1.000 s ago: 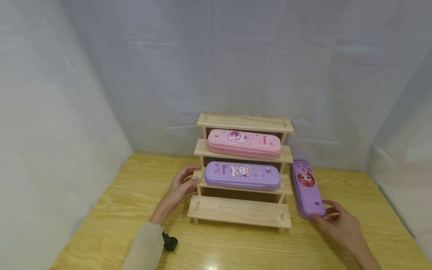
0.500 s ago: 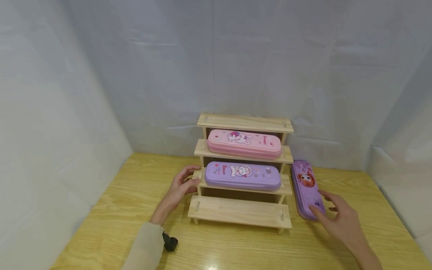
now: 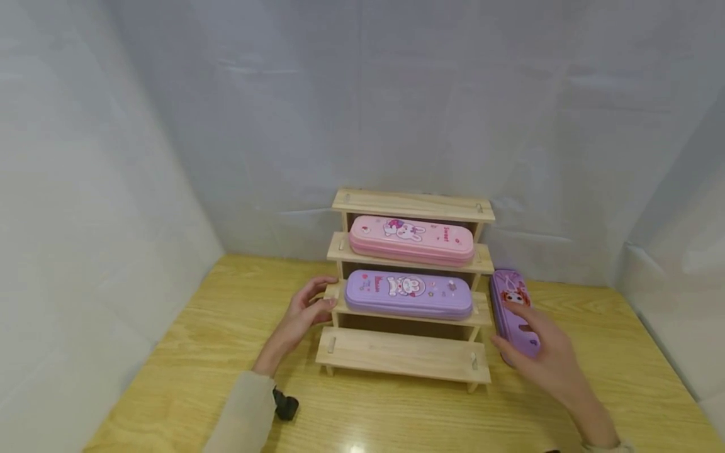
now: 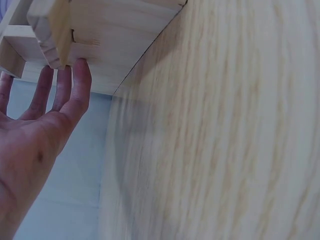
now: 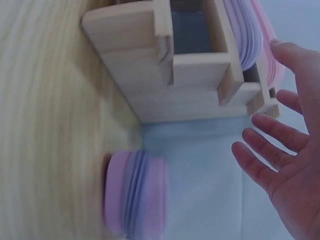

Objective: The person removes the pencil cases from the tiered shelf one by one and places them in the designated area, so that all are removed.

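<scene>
In the head view, my left hand holds the left end of a stepped wooden rack. Its thumb is at the front of a plank and its index finger farther back. Fingertips meet the wood in the left wrist view, where I cannot make out the thumb. My right hand hovers with spread fingers over a purple pencil case with a red-haired character, partly covering it. The right wrist view shows this hand apart from that case. A pink rabbit pencil case and a lilac one lie on the middle steps.
The rack stands on a wood-grain table, near a pale sheet wall at the back. A small black object shows by my left cuff. The rack's top plank and lowest plank are bare.
My right hand has let go of the front end of the purple pencil case and moved left and up over it. My left hand, the rack and the cases have stayed put.
</scene>
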{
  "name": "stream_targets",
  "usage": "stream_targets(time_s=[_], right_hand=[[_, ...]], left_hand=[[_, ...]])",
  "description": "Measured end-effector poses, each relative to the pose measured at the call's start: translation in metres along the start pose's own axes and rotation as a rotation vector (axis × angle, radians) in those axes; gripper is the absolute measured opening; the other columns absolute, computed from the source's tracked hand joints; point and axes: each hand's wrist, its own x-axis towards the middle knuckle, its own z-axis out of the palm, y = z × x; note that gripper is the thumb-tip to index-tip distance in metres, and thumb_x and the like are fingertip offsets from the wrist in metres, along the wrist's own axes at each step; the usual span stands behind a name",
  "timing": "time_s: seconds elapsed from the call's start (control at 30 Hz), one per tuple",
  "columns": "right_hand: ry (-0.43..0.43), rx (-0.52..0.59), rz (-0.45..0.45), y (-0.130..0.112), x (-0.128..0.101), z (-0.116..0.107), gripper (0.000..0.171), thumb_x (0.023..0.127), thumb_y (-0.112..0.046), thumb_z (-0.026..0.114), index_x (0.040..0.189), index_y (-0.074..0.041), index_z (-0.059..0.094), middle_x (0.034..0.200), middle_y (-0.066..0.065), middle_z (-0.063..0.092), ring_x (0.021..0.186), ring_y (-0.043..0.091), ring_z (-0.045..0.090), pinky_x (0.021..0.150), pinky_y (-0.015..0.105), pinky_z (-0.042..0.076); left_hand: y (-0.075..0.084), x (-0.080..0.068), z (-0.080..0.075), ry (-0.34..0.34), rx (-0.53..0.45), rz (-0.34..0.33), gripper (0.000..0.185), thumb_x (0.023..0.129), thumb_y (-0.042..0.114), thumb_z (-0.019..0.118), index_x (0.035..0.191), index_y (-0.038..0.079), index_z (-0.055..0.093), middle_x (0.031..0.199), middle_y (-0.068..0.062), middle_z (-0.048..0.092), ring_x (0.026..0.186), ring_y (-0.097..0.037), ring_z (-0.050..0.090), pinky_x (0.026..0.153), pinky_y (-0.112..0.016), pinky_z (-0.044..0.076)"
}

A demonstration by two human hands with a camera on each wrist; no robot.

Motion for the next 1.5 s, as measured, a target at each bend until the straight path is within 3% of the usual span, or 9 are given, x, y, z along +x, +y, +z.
stream_targets(time_s=[0.17, 0.3, 0.43, 0.63, 0.73, 0.9, 1.23, 1.5], right_hand=[[-0.005, 0.007, -0.037, -0.005, 0.012, 0.010, 0.069, 0.062, 0.002, 0.090, 0.128, -0.002, 0.068, 0.121, 0.018, 0.071, 0.116, -0.007, 0.057, 0.089, 0.008, 0.049], [-0.021, 0.012, -0.045, -0.007, 0.022, 0.017, 0.066, 0.065, -0.001, 0.091, 0.126, -0.002, 0.068, 0.123, 0.016, 0.071, 0.119, 0.000, 0.059, 0.100, 0.009, 0.043], [-0.019, 0.014, -0.068, -0.012, 0.029, 0.024, 0.066, 0.064, -0.001, 0.091, 0.126, -0.002, 0.068, 0.122, 0.016, 0.071, 0.120, 0.011, 0.060, 0.109, 0.009, 0.035], [-0.058, -0.022, -0.056, -0.016, 0.038, 0.030, 0.066, 0.069, -0.010, 0.092, 0.129, -0.006, 0.067, 0.130, 0.017, 0.068, 0.122, 0.030, 0.061, 0.113, 0.009, 0.031], [-0.082, -0.040, -0.039, -0.017, 0.041, 0.033, 0.067, 0.070, -0.014, 0.092, 0.131, -0.008, 0.066, 0.133, 0.019, 0.066, 0.123, 0.036, 0.060, 0.112, 0.014, 0.034], [-0.129, -0.054, 0.006, -0.020, 0.045, 0.038, 0.066, 0.073, -0.016, 0.091, 0.133, -0.012, 0.065, 0.137, 0.015, 0.064, 0.124, 0.033, 0.060, 0.098, 0.031, 0.050], [-0.153, -0.070, 0.041, -0.022, 0.051, 0.042, 0.062, 0.073, -0.022, 0.093, 0.129, -0.015, 0.067, 0.123, 0.008, 0.063, 0.109, 0.026, 0.063, 0.084, 0.041, 0.055], [-0.269, -0.074, 0.107, -0.030, 0.052, 0.043, 0.074, 0.070, -0.038, 0.094, 0.134, -0.014, 0.066, 0.118, 0.007, 0.053, 0.097, 0.017, 0.052, 0.077, 0.028, 0.043]], left_hand=[[0.002, 0.001, 0.000, -0.011, 0.000, 0.006, 0.047, 0.099, 0.015, 0.062, 0.143, 0.005, 0.050, 0.133, -0.014, 0.053, 0.098, -0.011, 0.063, 0.084, -0.033, 0.059], [0.003, 0.001, 0.000, -0.014, 0.002, 0.006, 0.047, 0.099, 0.015, 0.062, 0.143, 0.005, 0.050, 0.133, -0.014, 0.052, 0.098, -0.010, 0.063, 0.084, -0.033, 0.059], [0.002, 0.001, 0.000, -0.015, 0.001, 0.008, 0.047, 0.099, 0.014, 0.062, 0.143, 0.005, 0.050, 0.132, -0.013, 0.052, 0.098, -0.010, 0.063, 0.083, -0.032, 0.059], [0.002, 0.001, 0.001, -0.015, -0.003, 0.009, 0.046, 0.099, 0.014, 0.062, 0.143, 0.005, 0.050, 0.130, -0.010, 0.053, 0.097, -0.010, 0.063, 0.082, -0.031, 0.059], [0.002, 0.001, 0.002, -0.013, -0.006, 0.009, 0.046, 0.099, 0.014, 0.062, 0.143, 0.005, 0.050, 0.130, -0.010, 0.053, 0.097, -0.009, 0.062, 0.082, -0.031, 0.059], [0.001, 0.002, 0.001, -0.013, -0.005, 0.008, 0.047, 0.099, 0.014, 0.062, 0.143, 0.005, 0.050, 0.132, -0.013, 0.052, 0.097, -0.010, 0.063, 0.082, -0.031, 0.059], [0.001, 0.001, 0.001, -0.009, -0.006, 0.006, 0.046, 0.099, 0.014, 0.062, 0.143, 0.005, 0.050, 0.131, -0.011, 0.053, 0.097, -0.010, 0.063, 0.082, -0.031, 0.059], [0.000, 0.001, 0.001, -0.003, -0.007, 0.000, 0.046, 0.099, 0.014, 0.062, 0.142, 0.006, 0.051, 0.129, -0.009, 0.054, 0.097, -0.010, 0.063, 0.081, -0.031, 0.059]])
